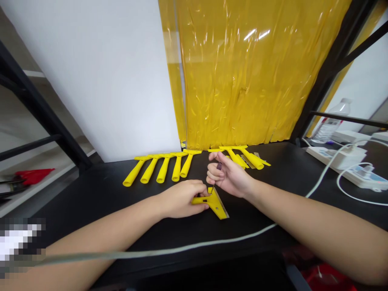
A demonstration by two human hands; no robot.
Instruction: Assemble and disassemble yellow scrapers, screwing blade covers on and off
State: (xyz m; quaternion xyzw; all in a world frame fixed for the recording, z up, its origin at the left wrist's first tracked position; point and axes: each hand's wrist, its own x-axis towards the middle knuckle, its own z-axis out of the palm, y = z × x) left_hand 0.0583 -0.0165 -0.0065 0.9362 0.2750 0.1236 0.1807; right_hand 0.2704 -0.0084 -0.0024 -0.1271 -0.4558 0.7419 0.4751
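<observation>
My left hand (184, 198) is closed round the handle of a yellow scraper (216, 205), whose wide head points right with a thin metal blade along its edge. Just above it, my right hand (228, 173) grips a screwdriver (219, 166) with a dark handle. The screwdriver's thin shaft reaches down to the scraper head, near a screw hole. Behind my left hand, several yellow scraper handles (163, 170) lie in a row. More yellow scraper pieces (253, 159) and some flat metal blades lie behind my right hand, which partly hides them.
A pale cable (182, 251) crosses in front of the hands and over the table's near side. On the right are a white power strip (348, 167) with plugs and a clear plastic bottle (332, 121). Yellow film (242, 81) and a white panel (115, 81) stand at the back.
</observation>
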